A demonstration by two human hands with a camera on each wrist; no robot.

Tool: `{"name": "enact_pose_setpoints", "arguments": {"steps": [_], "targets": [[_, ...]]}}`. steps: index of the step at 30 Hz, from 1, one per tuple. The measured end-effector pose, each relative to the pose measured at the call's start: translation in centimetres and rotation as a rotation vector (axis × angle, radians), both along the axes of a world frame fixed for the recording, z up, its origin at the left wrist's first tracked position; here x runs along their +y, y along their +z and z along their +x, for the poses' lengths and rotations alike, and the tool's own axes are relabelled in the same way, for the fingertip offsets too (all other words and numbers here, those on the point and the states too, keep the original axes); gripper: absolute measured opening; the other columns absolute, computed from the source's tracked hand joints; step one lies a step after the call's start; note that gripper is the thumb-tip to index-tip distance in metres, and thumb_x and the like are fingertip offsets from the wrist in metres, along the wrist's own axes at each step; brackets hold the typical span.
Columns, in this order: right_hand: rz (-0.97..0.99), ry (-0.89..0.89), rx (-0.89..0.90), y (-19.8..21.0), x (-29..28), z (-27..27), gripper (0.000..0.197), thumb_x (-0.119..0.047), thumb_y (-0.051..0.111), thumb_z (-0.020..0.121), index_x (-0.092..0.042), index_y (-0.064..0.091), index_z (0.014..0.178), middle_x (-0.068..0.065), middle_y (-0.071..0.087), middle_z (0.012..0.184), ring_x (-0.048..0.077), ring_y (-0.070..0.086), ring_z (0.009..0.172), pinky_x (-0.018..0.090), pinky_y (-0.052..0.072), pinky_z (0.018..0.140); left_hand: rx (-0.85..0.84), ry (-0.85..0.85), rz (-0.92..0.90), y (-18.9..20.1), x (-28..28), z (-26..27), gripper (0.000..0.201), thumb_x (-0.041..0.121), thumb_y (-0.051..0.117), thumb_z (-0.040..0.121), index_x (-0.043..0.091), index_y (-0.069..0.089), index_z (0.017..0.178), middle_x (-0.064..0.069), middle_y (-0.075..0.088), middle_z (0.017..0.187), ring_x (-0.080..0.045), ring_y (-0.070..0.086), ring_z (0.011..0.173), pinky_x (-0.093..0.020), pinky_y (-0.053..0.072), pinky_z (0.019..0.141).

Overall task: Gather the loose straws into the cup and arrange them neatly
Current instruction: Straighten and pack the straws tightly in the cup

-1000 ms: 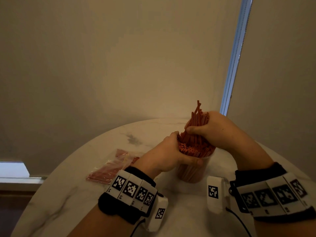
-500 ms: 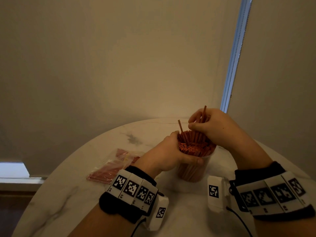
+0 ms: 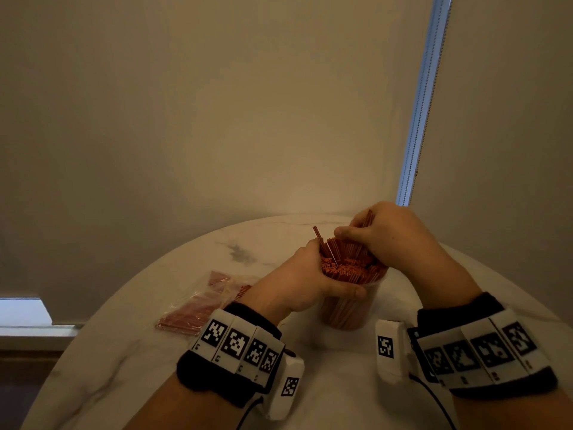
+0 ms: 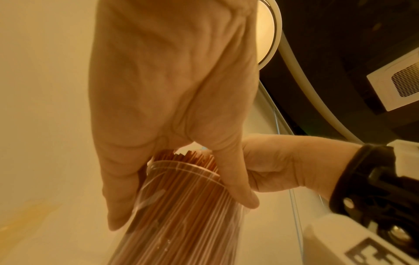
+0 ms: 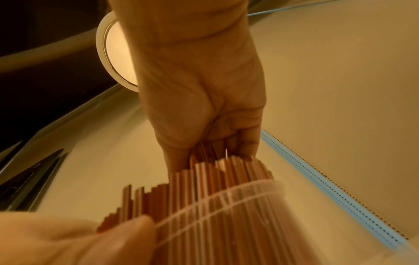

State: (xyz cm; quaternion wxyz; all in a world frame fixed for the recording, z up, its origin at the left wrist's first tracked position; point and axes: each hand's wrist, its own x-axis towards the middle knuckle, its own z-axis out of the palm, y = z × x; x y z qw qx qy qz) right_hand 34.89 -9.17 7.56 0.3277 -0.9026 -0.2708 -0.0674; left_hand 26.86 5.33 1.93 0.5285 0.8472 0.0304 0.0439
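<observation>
A clear plastic cup (image 3: 344,315) packed with thin red straws (image 3: 350,268) stands on the round marble table (image 3: 341,383). My left hand (image 3: 297,280) wraps around the cup's upper wall, thumb across its near side; the left wrist view shows the fingers on the ribbed cup (image 4: 186,206). My right hand (image 3: 384,234) sits over the far side of the straws, fingers curled around a few raised ones (image 3: 367,217). One straw (image 3: 319,235) pokes up at the left. In the right wrist view the right hand (image 5: 213,125) grips straw tops (image 5: 213,170) above the cup rim (image 5: 226,195).
A clear plastic bag (image 3: 204,302) with more red straws lies flat on the table to the left of the cup. A blind (image 3: 217,119) hangs close behind the table, with a bright window gap (image 3: 418,119) at the right.
The tall bunch of straws in my right hand has gone down into the cup; only a few still stick up. The left hand has kept its hold on the cup.
</observation>
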Motion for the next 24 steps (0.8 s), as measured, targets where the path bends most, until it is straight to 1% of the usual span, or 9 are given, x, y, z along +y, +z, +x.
{"name": "enact_pose_setpoints", "arguments": {"steps": [4,8,10,12,14,17,19,21,24], "targets": [[0.140,0.121,-0.013,0.1,-0.2,0.0,0.012,-0.042,0.073,0.086,-0.032,0.071,0.093,-0.013,0.069,0.087,0.003,0.063,0.080,0.031,0.054,0.072,0.011,0.007,0.018,0.1,0.0,0.0,0.085,0.031,0.096,0.065,0.021,0.046,0.133,0.007,0.065,0.120,-0.008,0.062,0.110,-0.026,0.054,0.092],[0.369,0.120,-0.208,0.4,0.2,-0.1,0.011,-0.036,0.059,0.096,-0.033,0.069,0.094,-0.016,0.072,0.078,0.001,0.065,0.072,0.029,0.052,0.068,0.010,0.015,0.018,0.1,-0.1,0.0,0.086,0.031,0.097,0.064,0.020,0.046,0.133,0.005,0.065,0.122,-0.012,0.062,0.114,-0.037,0.054,0.099],[0.153,0.110,-0.163,-0.4,0.7,0.2,0.023,-0.036,0.047,0.102,-0.030,0.069,0.100,-0.013,0.071,0.086,0.004,0.062,0.082,0.032,0.051,0.075,0.010,0.023,0.026,0.0,-0.1,0.1,0.087,0.029,0.096,0.065,0.018,0.046,0.135,0.003,0.065,0.122,-0.015,0.062,0.114,-0.040,0.054,0.100],[-0.144,0.134,-0.024,-1.4,1.2,0.6,0.033,-0.038,0.039,0.105,-0.024,0.070,0.104,-0.001,0.069,0.101,0.019,0.060,0.096,0.037,0.049,0.086,0.010,0.028,0.027,0.0,-0.1,0.1,0.086,0.025,0.096,0.067,0.016,0.046,0.136,0.001,0.065,0.123,-0.017,0.062,0.115,-0.042,0.054,0.100],[-0.167,0.138,0.034,-1.6,1.5,0.6,0.037,-0.041,0.035,0.106,-0.024,0.068,0.110,0.008,0.064,0.111,0.029,0.054,0.110,0.045,0.044,0.098,0.015,0.030,0.038,0.0,-0.1,0.1,0.086,0.025,0.095,0.068,0.015,0.045,0.137,-0.001,0.064,0.124,-0.018,0.062,0.115,-0.043,0.054,0.100],[-0.076,0.078,-0.007,-1.2,1.4,0.5,0.038,-0.045,0.032,0.105,-0.031,0.056,0.130,0.009,0.050,0.131,0.032,0.038,0.128,0.048,0.034,0.109,0.020,0.041,0.054,0.1,0.0,0.1,0.084,0.026,0.094,0.068,0.016,0.045,0.136,-0.001,0.064,0.123,-0.019,0.062,0.113,-0.043,0.054,0.098],[-0.305,0.114,0.020,-1.4,1.3,0.3,0.045,-0.048,0.032,0.104,-0.030,0.044,0.143,0.007,0.039,0.145,0.030,0.029,0.138,0.048,0.027,0.115,0.017,0.046,0.055,0.1,0.0,0.2,0.082,0.019,0.092,0.070,0.014,0.045,0.137,-0.004,0.064,0.124,-0.021,0.062,0.114,-0.045,0.054,0.099],[-0.442,0.175,0.124,-1.7,1.3,0.0,0.050,-0.047,0.032,0.105,-0.024,0.038,0.150,0.007,0.040,0.150,0.026,0.036,0.137,0.042,0.028,0.115,0.016,0.045,0.065,0.0,0.0,0.2,0.081,0.015,0.090,0.072,0.014,0.044,0.140,-0.005,0.063,0.126,-0.023,0.062,0.115,-0.045,0.054,0.099],[-0.291,0.218,0.175,-0.9,0.7,-0.3,0.042,-0.041,0.034,0.107,-0.025,0.049,0.143,0.002,0.055,0.140,0.020,0.051,0.124,0.033,0.038,0.103,0.005,0.043,0.049,0.0,-0.1,0.2,0.080,0.016,0.092,0.071,0.015,0.046,0.137,-0.004,0.064,0.125,-0.021,0.063,0.115,-0.045,0.053,0.099]]}}
